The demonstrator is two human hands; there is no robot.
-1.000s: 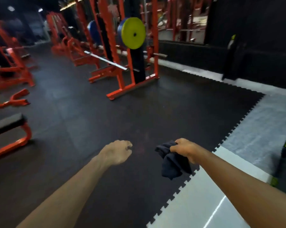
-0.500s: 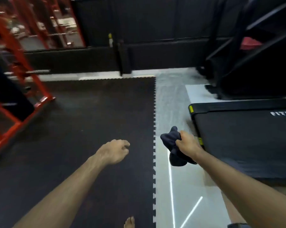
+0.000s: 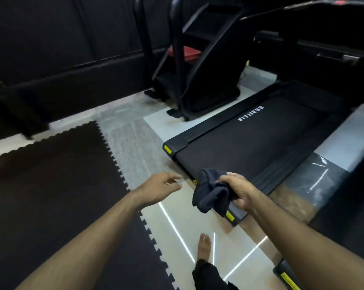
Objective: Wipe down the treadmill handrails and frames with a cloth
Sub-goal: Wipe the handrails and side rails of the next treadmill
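Dark navy cloth [image 3: 211, 193] is bunched in my right hand [image 3: 237, 191], just right of the middle of the frame. My fingers and thumb curl round its upper part, and the loose folds hang below my fist, in front of the near end of the treadmill [image 3: 250, 143]. My left hand [image 3: 158, 189] holds nothing. It is left of the cloth and apart from it, fingers loosely spread and a little bent, above the seam where the black interlocking foam mat [image 3: 51, 185] meets the pale tiled floor [image 3: 176, 216].

The treadmill runs from the centre toward the upper right, with FITNESS printed in white on its side rail and yellow tags at the near corners. Its handrail [image 3: 315, 45] is a dark bar in the upper right, well apart from both hands. A black stair machine [image 3: 197, 84] with a red patch stands at top centre. My bare foot [image 3: 204, 245] shows on the tile at bottom centre.
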